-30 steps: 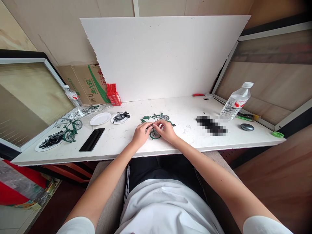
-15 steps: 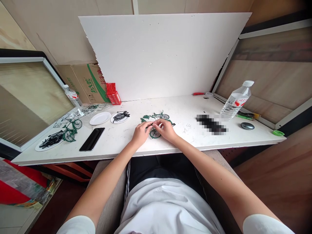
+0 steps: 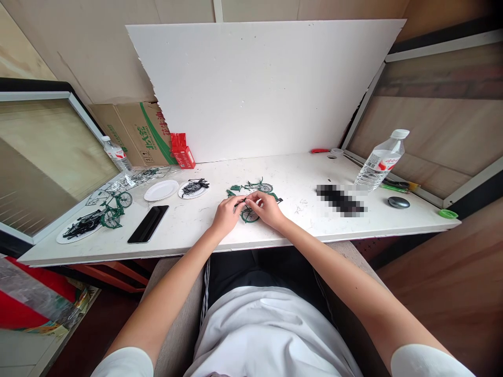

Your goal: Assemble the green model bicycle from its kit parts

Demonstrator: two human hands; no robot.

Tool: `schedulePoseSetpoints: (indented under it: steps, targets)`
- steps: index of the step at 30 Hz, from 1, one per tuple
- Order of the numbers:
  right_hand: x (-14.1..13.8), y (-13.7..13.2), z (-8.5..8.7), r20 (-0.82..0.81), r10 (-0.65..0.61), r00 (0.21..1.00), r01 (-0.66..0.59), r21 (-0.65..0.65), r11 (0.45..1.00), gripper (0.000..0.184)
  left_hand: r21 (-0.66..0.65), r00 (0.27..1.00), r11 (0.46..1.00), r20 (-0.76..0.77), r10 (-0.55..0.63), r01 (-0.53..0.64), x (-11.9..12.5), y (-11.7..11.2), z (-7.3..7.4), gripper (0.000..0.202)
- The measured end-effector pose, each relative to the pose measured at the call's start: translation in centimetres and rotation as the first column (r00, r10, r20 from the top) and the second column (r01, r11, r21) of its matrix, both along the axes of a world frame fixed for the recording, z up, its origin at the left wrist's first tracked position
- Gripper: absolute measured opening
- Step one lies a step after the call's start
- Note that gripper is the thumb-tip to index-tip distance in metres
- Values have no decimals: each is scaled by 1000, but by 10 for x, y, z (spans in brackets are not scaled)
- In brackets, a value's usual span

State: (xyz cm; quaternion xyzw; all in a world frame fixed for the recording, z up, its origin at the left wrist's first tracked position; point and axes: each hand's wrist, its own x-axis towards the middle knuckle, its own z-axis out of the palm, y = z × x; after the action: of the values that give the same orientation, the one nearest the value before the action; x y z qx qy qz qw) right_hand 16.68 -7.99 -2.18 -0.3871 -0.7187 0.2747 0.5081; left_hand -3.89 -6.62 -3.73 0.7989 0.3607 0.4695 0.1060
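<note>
My left hand (image 3: 227, 215) and my right hand (image 3: 268, 208) meet at the middle of the table, fingertips pinched together. Between them is a small green model bicycle part, with a spoked wheel (image 3: 250, 214) showing below the fingers. The fingers hide most of this part. Just behind the hands lies another green model bicycle piece (image 3: 265, 187) with a wheel and handlebar. A small flat green piece (image 3: 236, 187) rests to its left, and a dark strip (image 3: 279, 200) sticks out beside my right hand.
To the left are a phone (image 3: 148, 224), an empty paper plate (image 3: 161, 190), plates of black parts (image 3: 195, 188), (image 3: 81, 226) and a green model bicycle (image 3: 113, 209). A water bottle (image 3: 382, 161), a dark mouse-shaped object (image 3: 398, 202) and a green cap (image 3: 448, 214) stand to the right.
</note>
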Motion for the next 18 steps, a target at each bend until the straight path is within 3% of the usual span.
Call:
schedulePoseSetpoints:
  steps: [18]
  targets:
    - [-1,-4,2,18,20,1000,-19,-38,999,25,-26,999,999,20,-27,28,1,0,0,25]
